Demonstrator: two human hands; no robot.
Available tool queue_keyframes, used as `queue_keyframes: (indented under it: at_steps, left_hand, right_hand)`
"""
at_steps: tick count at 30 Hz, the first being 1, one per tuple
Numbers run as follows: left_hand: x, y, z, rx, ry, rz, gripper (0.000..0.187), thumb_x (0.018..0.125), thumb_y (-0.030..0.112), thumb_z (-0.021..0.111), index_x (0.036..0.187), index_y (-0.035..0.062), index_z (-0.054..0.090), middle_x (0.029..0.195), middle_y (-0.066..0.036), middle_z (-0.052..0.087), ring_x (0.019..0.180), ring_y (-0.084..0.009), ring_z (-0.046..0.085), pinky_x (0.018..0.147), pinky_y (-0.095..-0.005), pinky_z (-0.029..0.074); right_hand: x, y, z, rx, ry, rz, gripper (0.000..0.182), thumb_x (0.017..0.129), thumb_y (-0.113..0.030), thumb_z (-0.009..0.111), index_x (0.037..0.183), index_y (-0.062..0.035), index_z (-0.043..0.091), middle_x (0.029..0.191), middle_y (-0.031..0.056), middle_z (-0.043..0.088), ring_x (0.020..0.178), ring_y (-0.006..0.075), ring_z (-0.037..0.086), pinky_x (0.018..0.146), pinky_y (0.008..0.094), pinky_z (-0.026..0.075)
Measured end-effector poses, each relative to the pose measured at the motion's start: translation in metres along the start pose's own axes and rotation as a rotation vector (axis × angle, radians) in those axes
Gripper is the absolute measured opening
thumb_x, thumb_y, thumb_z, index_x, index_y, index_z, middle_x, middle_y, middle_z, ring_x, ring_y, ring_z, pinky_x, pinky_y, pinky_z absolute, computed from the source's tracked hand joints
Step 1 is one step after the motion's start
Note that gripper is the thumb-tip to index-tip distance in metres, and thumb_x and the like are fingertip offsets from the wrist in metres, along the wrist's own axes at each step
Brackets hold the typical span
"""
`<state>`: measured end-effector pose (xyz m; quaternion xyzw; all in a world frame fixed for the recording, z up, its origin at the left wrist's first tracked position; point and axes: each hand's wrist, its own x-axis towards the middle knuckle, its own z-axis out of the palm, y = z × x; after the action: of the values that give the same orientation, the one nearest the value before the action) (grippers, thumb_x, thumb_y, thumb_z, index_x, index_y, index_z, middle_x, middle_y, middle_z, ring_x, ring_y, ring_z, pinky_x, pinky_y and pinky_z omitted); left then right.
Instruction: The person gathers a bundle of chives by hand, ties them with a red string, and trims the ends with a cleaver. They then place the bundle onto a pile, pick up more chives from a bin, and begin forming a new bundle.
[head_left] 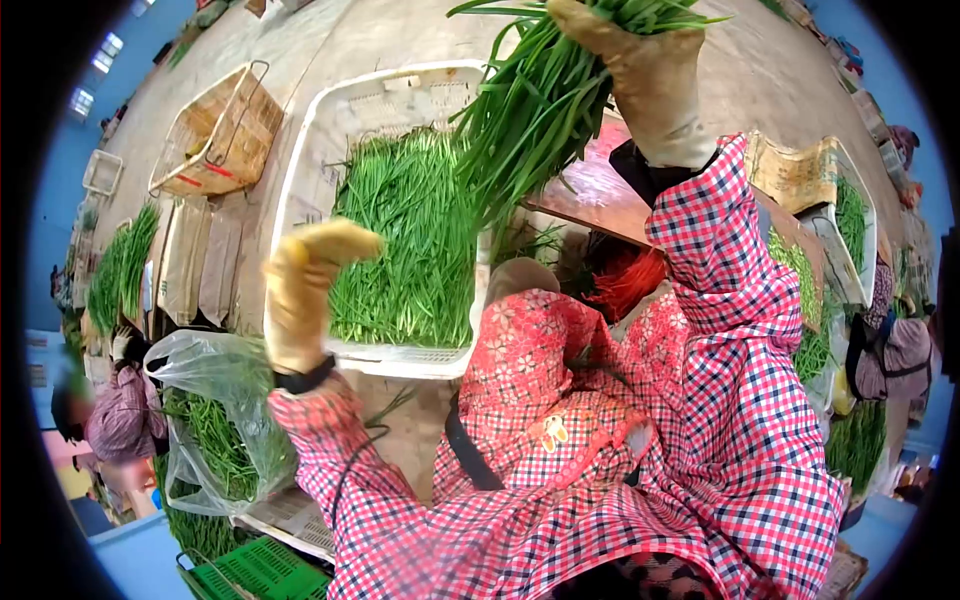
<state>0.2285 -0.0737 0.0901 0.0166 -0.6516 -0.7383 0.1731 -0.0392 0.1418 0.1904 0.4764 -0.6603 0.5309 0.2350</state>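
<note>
My right hand [650, 75], in a worn pale glove, is raised at the top and closed around a bunch of garlic chives [540, 110]. Its long leaves hang down over the right edge of a white plastic crate [300, 190]. Inside the crate lies a thick layer of the same chives [400, 250]. My left hand [310, 285], in a yellowish glove, hovers by the crate's left side, fingers stretched toward the middle and nothing in them.
A brown crate [225, 135] with a wire handle stands at upper left. Left of me is a clear plastic bag [215, 410] of greens, above a green crate [260, 572]. Red strands [625, 275] hang by a low board [590, 190]. Other people [125, 410] work at both sides.
</note>
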Motion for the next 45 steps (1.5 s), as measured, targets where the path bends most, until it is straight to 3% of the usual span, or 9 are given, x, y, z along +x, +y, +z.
queue_keyframes:
  at_steps: [3,6,9,12,23,31,34,41,45]
  left_hand:
    - [0.0,0.001,0.103,-0.275,-0.411,-0.142,0.097,0.08,0.078,0.046,0.137,-0.0012,0.044,0.124,-0.023,0.059,0.112,-0.0322,0.06,0.1,-0.044,0.046]
    - [0.002,-0.055,0.162,-0.763,-0.544,-0.163,0.113,0.071,0.086,0.046,0.146,0.0021,0.03,0.146,-0.024,0.037,0.124,-0.0377,0.05,0.105,-0.0482,0.041]
    - [-0.005,-0.084,0.194,-0.999,-0.58,-0.239,0.113,0.072,0.084,0.048,0.147,0.0028,0.028,0.146,-0.025,0.036,0.124,-0.0384,0.049,0.105,-0.0492,0.041]
    - [-0.019,-0.085,0.216,-1.086,-0.601,-0.334,0.112,0.072,0.083,0.05,0.148,0.0036,0.025,0.146,-0.026,0.035,0.124,-0.0392,0.049,0.105,-0.0502,0.04]
    - [-0.042,-0.088,0.268,-1.177,-0.553,-0.488,0.105,0.079,0.07,0.059,0.151,0.0061,0.017,0.146,-0.026,0.036,0.121,-0.0395,0.05,0.104,-0.0525,0.042]
    - [-0.032,-0.098,0.286,-1.338,-0.301,-0.71,0.07,0.078,0.024,0.074,0.134,-0.0017,0.042,0.107,-0.014,0.061,0.098,-0.0287,0.058,0.09,-0.0433,0.051]
    - [-0.023,-0.11,0.296,-1.252,-0.221,-0.578,0.068,0.078,0.022,0.074,0.134,-0.0009,0.042,0.104,-0.014,0.061,0.095,-0.0282,0.058,0.086,-0.0421,0.052]
    - [0.019,-0.132,0.291,-1.273,-0.345,-0.735,0.043,0.086,0.017,0.064,0.124,-0.0005,0.053,0.109,-0.014,0.063,0.105,-0.0269,0.062,0.08,-0.0423,0.06]
    - [0.06,-0.152,0.276,-1.037,-0.296,-0.679,0.039,0.086,0.012,0.063,0.122,0.0001,0.055,0.108,-0.014,0.066,0.098,-0.0267,0.066,0.08,-0.0408,0.059]
  right_hand:
    - [-0.013,-0.015,-0.011,0.177,-0.119,-0.258,0.027,0.086,-0.017,0.069,0.107,-0.0009,0.062,0.096,0.0077,0.067,0.077,0.0131,0.065,0.066,0.0256,0.054]
    - [-0.05,-0.043,-0.008,0.719,-0.423,-0.18,0.036,0.082,-0.021,0.064,0.113,-0.0029,0.058,0.098,0.007,0.063,0.08,0.018,0.062,0.071,0.0332,0.053]
    - [-0.088,-0.101,-0.027,-0.004,-0.482,-0.686,0.027,0.065,-0.022,0.071,0.086,-0.0089,0.06,0.073,0.0041,0.059,0.071,0.0232,0.06,0.075,0.0376,0.051]
    - [-0.137,-0.114,-0.035,0.034,-0.307,-0.786,0.016,0.08,-0.023,0.057,0.079,-0.0081,0.059,0.065,0.0004,0.053,0.066,0.0207,0.055,0.07,0.0372,0.049]
    - [-0.203,-0.107,-0.11,-0.168,-0.574,-0.944,0.017,0.081,-0.022,0.054,0.084,-0.0053,0.059,0.077,0.0036,0.057,0.079,0.0236,0.057,0.083,0.0414,0.045]
    - [-0.216,-0.103,-0.123,-0.303,-0.662,-0.932,0.019,0.082,-0.021,0.053,0.088,-0.0032,0.059,0.085,0.006,0.06,0.088,0.0256,0.057,0.092,0.0444,0.042]
    - [-0.219,-0.103,-0.128,-0.345,-0.696,-0.913,0.02,0.083,-0.021,0.052,0.089,-0.0024,0.059,0.088,0.0069,0.061,0.091,0.0264,0.058,0.096,0.0455,0.041]
    - [-0.218,-0.116,-0.147,-0.424,-0.949,-0.898,0.022,0.084,-0.02,0.051,0.093,-0.0006,0.059,0.096,0.0089,0.063,0.099,0.0282,0.059,0.104,0.0481,0.039]
    - [-0.181,-0.118,-0.176,0.173,-1.215,-0.295,0.024,0.071,-0.02,0.06,0.09,-0.008,0.065,0.084,0.0113,0.066,0.088,0.0245,0.064,0.088,0.0375,0.049]
